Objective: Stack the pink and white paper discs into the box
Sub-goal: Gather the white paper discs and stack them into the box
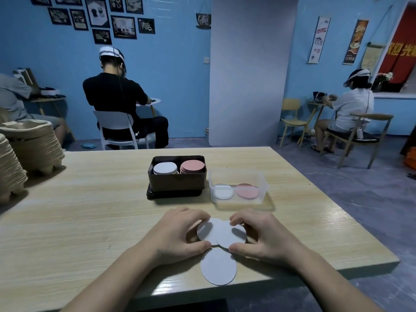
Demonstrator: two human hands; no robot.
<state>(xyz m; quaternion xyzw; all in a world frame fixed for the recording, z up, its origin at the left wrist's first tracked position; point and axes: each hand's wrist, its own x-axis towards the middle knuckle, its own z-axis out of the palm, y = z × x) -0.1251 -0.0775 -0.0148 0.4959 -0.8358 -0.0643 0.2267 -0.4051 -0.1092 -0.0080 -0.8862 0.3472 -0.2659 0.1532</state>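
Near the desk's point(90, 210) front edge, left hand point(180, 233) and right hand point(265, 237) pinch overlapping white paper discs point(219, 233) by their rims; likely light, bendable, slippery.

Left forearm point(101, 287) and right forearm point(337, 282) are bare, enter from the bottom corners and angle in toward centre. Left hand point(177, 233) is palm down, its fingers point(200, 218) curled over the far edge of the discs point(219, 231) and its thumb point(199, 246) against the near edge, pinching them. Right hand point(263, 235) mirrors this: palm down, fingers curled at the far edge, thumb tucked at the near edge, gripping the same discs. The hands face each other, close together but not touching. Both wrists are low and roughly straight, with knuckles raised.
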